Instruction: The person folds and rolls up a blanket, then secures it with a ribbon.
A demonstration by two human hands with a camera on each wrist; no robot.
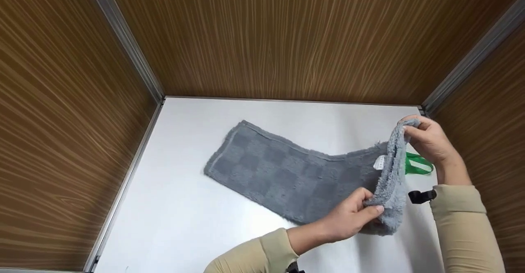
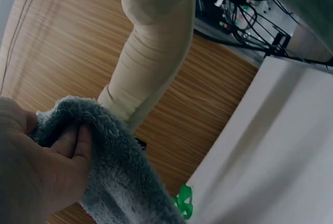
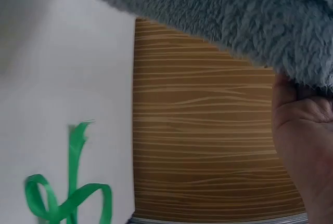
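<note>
A grey fluffy towel (image 1: 283, 170) with a checked weave lies across the white table (image 1: 184, 207), its right end lifted off the surface. My left hand (image 1: 352, 217) pinches the near corner of that raised end; the left wrist view shows the fingers curled over the pile of the towel (image 2: 119, 167). My right hand (image 1: 426, 139) grips the far corner, held higher, close to the right wall. From the right wrist, the towel (image 3: 234, 16) hangs over the palm (image 3: 307, 141). A small white label (image 1: 380, 162) shows on the lifted part.
A green ribbon (image 1: 418, 164) lies on the table under the raised end, also in the right wrist view (image 3: 67, 198). Wood-grain walls (image 1: 287, 35) enclose the table at the back, left and right. Beige sleeves (image 1: 463, 224) cover both forearms.
</note>
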